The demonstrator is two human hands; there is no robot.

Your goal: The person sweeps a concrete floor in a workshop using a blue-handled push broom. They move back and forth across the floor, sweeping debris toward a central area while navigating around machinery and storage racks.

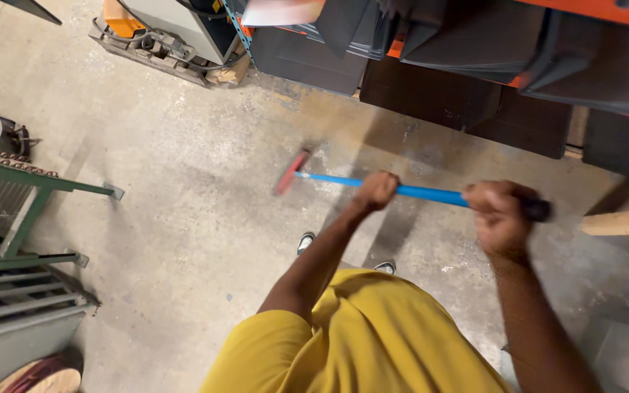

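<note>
I grip a broom with a long blue handle in both hands. My left hand is closed around the middle of the handle. My right hand is closed near the black end grip, closer to me. The red broom head rests on the stained concrete floor, ahead and to the left of my shoes. I wear a yellow shirt. My right hand is blurred.
Dark flat panels lean on an orange rack at the top right. A green metal frame stands at the left. Machinery on a pallet sits at the top. A wooden board juts in from the right.
</note>
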